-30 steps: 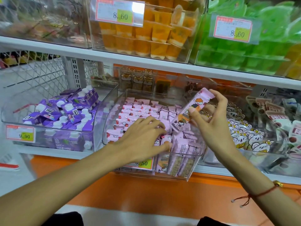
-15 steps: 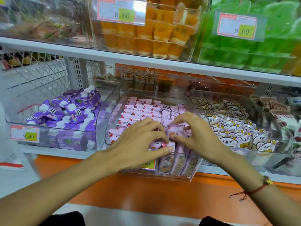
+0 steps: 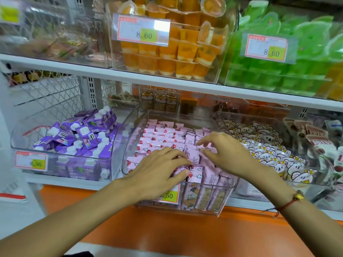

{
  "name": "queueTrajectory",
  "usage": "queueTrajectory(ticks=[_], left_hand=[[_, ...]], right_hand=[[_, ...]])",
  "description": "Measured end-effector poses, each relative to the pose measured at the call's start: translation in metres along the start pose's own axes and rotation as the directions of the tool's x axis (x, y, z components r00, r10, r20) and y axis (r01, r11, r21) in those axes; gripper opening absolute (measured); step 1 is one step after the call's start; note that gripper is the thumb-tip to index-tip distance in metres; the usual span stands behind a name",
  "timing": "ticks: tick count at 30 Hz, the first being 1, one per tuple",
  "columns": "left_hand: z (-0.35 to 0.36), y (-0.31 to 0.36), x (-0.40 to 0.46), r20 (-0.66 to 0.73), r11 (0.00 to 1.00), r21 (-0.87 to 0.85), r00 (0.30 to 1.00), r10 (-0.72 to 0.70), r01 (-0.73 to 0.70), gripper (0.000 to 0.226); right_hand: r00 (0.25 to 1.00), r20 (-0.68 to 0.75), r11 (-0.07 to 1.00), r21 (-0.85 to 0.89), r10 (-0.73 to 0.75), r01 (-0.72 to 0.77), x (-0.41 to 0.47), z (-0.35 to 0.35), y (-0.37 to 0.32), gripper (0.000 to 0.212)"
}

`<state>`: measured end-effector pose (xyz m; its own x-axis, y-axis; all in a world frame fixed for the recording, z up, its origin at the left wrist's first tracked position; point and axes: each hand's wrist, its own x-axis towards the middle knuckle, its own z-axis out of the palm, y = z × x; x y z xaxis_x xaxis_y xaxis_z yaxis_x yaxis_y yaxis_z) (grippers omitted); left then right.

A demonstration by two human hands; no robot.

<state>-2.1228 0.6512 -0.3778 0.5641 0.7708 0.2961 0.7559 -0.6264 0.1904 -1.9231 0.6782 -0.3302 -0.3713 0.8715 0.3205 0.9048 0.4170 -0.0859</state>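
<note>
Down in the clear bin (image 3: 130, 145), pink packets (image 3: 163, 135) lie under both palms: my left hand (image 3: 159, 169) presses flat on them, my right hand (image 3: 226, 154) sits loosely spread just beside it, gripping nothing.

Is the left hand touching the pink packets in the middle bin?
Touching. The head view shows the left hand lying directly on the pink packets, with no gap visible beneath it.

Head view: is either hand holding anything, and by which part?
Nothing is clearly held. The left hand rests with straight fingers on the top edges of the pink packets. The right hand touches packet tops with loosely curled fingers; no closed grip shows.
</note>
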Motion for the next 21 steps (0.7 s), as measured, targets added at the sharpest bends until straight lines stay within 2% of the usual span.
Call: queueTrajectory(ticks=[3, 6, 9, 10, 17, 21], left_hand=[[0.000, 0.000, 0.000, -0.018, 1.000, -0.018, 1.000, -0.005, 0.004, 0.040], [-0.002, -0.001, 0.001, -0.035, 0.999, -0.036, 0.999, -0.010, 0.008, 0.039], [-0.002, 0.000, 0.001, -0.042, 1.000, -0.030, 0.999, -0.009, 0.008, 0.040], [-0.002, 0.000, 0.000, -0.043, 0.999, -0.032, 0.999, -0.009, 0.007, 0.040], [-0.002, 0.000, 0.001, -0.045, 0.998, -0.063, 0.999, -0.012, 0.009, 0.036], [-0.002, 0.001, 0.000, -0.066, 0.997, -0.077, 0.998, -0.020, 0.015, 0.039]], right_hand=[[0.982, 0.186, 1.000, 0.016, 0.010, -0.013, 0.014, 0.002, -0.001, 0.027], [0.984, 0.172, 0.996, 0.080, 0.036, -0.050, 0.023, 0.001, 0.000, 0.021], [0.963, 0.267, 0.997, 0.042, 0.048, -0.062, 0.027, 0.004, 0.000, 0.045], [0.963, 0.268, 0.998, 0.031, 0.041, -0.051, 0.027, 0.006, 0.001, 0.046], [0.990, 0.134, 0.987, 0.160, -0.051, 0.029, 0.023, 0.009, 0.000, 0.026], [1.000, -0.004, 0.964, 0.266, -0.022, 0.022, 0.018, -0.002, -0.001, 0.026]])
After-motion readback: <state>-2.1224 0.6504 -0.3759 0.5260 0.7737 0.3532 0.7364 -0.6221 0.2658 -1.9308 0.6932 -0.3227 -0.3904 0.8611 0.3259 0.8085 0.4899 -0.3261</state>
